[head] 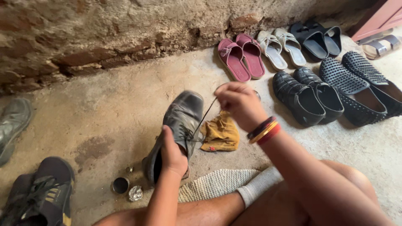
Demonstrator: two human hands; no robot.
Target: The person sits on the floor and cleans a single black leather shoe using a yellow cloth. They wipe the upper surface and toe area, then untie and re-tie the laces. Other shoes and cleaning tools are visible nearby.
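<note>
At the far left of the concrete floor (117, 96) lie a worn grey shoe (12, 123) and, nearer the camera, a dark sneaker with yellow trim (46, 188). A small round tin (120, 185) and a crumpled bit of foil (135, 193) sit just beside the heel of the black lace-up shoe (184, 115), which stands tilted, toe up. The left hand (172, 154) grips this shoe by its side near the opening, fingers closed around it. The right hand (239, 102), bangles at the wrist, is pinched shut on the shoelace (206, 117) and holds it taut, up and away from the eyelets. The lace looks threaded through the lower eyelets; whether the upper ones are done cannot be told, and no knot shows. A mustard-yellow cloth (221, 134) lies behind the shoe, a woven mat (213, 184) below. Further right, pairs stand in rows by the wall: maroon slippers (240, 58), grey sandals (281, 48), dark slides (318, 39), black shoes (307, 96).
</note>
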